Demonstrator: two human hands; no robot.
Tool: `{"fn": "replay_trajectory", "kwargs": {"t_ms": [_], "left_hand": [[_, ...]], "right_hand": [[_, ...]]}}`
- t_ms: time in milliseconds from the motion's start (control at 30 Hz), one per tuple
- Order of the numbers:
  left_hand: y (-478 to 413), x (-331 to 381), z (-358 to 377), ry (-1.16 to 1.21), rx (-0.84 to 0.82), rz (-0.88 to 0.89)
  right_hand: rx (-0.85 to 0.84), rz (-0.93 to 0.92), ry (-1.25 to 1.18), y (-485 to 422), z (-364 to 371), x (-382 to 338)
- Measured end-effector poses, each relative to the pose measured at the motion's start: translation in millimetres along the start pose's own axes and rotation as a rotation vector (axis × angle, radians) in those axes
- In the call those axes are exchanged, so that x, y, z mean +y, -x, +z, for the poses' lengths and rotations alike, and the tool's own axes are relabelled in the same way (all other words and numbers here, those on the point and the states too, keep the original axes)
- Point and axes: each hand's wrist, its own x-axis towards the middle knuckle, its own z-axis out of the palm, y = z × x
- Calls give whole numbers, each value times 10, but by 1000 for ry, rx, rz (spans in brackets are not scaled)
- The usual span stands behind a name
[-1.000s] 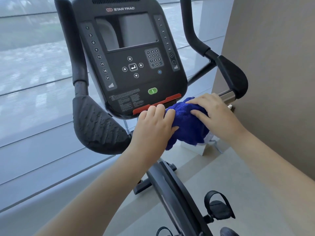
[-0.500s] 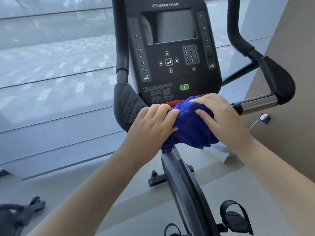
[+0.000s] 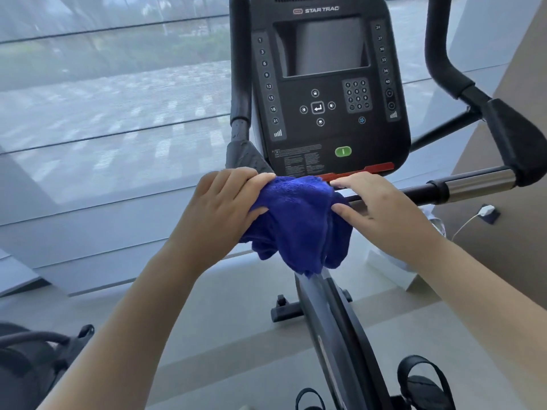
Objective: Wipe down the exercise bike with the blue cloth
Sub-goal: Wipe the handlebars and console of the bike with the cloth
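Note:
The black exercise bike's console (image 3: 328,93) stands straight ahead, with a dark screen, keypad, green button and a red strip along its lower edge. A bunched blue cloth (image 3: 299,223) hangs just below that strip, over the bike's frame (image 3: 334,327). My left hand (image 3: 219,211) grips the cloth's left side with fingers curled over its top edge. My right hand (image 3: 381,211) holds its right side, pinching it between fingers and thumb. The right handlebar (image 3: 470,184) with a chrome section runs out past my right hand; the left grip pad is partly hidden behind my left hand.
A large window with a sheer blind fills the left and back. A beige wall closes in on the right, with a white plug and cable (image 3: 485,210) low on it. A pedal with strap (image 3: 423,380) sits at bottom right; another machine's part (image 3: 35,350) is bottom left.
The view has swung left, so the console sits further right. My hands have spread apart on the cloth, which now hangs lower and more opened out beneath the red strip.

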Motion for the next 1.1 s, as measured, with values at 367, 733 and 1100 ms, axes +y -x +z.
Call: {"fn": "replay_trajectory", "kwargs": {"t_ms": [367,733,1100], "left_hand": [[-79,810,22,66,-134,-500],[-73,671,357,147,109,-374],[-233,112,274,251,116,-21]], "right_hand": [[17,-1,56,-48,94,26],[128,14,314,-95,233,72],[216,-37,375,-83,286,110]]}}
